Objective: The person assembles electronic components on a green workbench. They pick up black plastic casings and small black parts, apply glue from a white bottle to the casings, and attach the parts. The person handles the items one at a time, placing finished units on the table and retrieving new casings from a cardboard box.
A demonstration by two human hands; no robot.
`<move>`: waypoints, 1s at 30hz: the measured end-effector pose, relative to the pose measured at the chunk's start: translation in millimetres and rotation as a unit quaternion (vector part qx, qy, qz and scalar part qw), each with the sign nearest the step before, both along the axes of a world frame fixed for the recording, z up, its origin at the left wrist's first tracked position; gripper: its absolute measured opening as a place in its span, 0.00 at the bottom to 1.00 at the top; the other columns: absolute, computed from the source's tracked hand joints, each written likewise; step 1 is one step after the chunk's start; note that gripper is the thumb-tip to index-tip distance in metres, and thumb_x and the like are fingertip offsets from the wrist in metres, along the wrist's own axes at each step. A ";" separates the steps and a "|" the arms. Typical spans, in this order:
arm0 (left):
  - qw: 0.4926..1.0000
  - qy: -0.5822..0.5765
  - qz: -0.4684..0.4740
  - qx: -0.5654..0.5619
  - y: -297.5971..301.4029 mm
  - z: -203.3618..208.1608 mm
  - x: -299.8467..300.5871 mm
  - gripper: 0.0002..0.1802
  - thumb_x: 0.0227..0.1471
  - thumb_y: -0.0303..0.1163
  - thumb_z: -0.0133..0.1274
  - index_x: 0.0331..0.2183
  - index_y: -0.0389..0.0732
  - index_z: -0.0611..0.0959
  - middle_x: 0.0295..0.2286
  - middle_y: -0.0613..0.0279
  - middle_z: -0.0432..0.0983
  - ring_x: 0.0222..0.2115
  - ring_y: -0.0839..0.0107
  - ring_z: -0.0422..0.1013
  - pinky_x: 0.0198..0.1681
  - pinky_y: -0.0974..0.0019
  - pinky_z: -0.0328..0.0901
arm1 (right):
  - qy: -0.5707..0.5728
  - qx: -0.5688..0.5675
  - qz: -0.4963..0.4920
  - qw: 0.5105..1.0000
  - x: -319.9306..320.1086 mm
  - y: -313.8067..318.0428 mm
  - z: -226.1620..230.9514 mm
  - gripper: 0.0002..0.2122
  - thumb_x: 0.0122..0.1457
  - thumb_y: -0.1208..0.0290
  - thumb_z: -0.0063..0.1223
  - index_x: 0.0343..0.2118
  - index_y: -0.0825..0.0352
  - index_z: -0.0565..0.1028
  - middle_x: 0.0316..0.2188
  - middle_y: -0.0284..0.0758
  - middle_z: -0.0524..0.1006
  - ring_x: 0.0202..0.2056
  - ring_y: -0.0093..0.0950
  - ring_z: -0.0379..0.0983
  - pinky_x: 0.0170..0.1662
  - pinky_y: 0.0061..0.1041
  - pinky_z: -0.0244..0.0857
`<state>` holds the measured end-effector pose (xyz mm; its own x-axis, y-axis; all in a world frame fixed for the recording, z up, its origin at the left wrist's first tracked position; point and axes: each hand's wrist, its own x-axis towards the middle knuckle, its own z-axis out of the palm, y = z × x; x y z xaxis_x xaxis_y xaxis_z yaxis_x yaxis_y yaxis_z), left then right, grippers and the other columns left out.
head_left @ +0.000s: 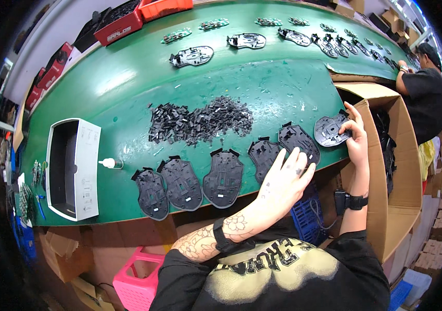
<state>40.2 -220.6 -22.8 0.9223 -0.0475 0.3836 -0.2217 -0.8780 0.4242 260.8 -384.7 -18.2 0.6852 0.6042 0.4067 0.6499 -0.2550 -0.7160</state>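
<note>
At a green table [283,83], beside an open carton [406,179], the right hand [357,135] pinches a dark shell [329,131] by one side; the left hand [282,181] spreads, seemingly empty, over two black shells [297,141]; a light, level side grip should make neat placement easier.

Lighting from where I stand: bright, cool white, apparently overhead. Broad glare on the green tabletop [122,83], far left; dimmer beneath it. Shadows soft. Left hand [286,173] strongly lit, highlights pale. Centre reasonably sharp, no marked blur. Straight edges bow; periphery stretched, softer, ringed by black.
</note>
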 end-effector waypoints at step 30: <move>0.277 0.078 -0.090 -0.953 70.6 15.6 -89.1 0.21 0.60 0.36 0.39 0.51 0.35 0.70 0.50 0.51 0.69 0.52 0.62 0.66 0.52 0.60 0.65 | -0.116 -0.113 0.207 0.965 -73.2 208.3 46.5 0.06 0.49 0.73 0.58 0.30 0.68 0.80 0.27 0.39 0.75 0.32 0.37 0.74 0.37 0.32 0.68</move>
